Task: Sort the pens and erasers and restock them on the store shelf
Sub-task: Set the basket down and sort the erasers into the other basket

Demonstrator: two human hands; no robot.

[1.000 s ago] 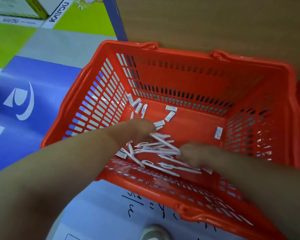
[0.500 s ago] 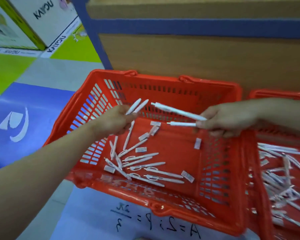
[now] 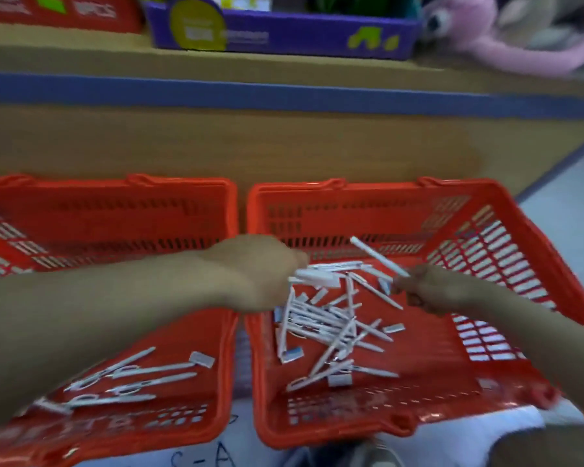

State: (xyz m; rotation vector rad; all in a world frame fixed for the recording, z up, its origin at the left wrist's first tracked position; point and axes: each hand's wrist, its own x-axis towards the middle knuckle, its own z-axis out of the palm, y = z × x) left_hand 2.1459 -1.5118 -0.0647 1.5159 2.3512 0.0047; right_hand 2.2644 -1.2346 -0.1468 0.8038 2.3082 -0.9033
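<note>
Head view, looking down on two orange baskets side by side on the floor [image 3: 563,210]. They're pushed up against the front of the store shelf [image 3: 284,143], which is handy, since that's where the stock has to end up.

The left hand [image 3: 260,271] reaches across the gap and over the rim of the right basket [image 3: 506,200]. Its fingers are curled round a bundle of pens [image 3: 317,277] whose white ends poke out past the fingertips. It's blurred, so I can't say how many.

The right hand [image 3: 432,291] comes in from the other side, pinching a single pen [image 3: 378,257] by its lower end, with the tip slanting up towards the far wall.

Both hover just above the heap [image 3: 331,332], a tangle of white pens with small erasers [image 3: 394,328] mixed in, lying on the bottom of the right basket. My read is that this basket is the collecting point and both hands are about to let go over it.

Over in the left basket [image 3: 115,183], just a few pens [image 3: 142,375] and an eraser [image 3: 202,359] lie near the front wall, so that one looks nearly cleared. Sorting seems barely begun, as pens and erasers are mixed in both baskets.

Up on the shelf top sit a purple box [image 3: 284,38] and a pink plush toy [image 3: 506,52]. I can't see anything restocked there.
</note>
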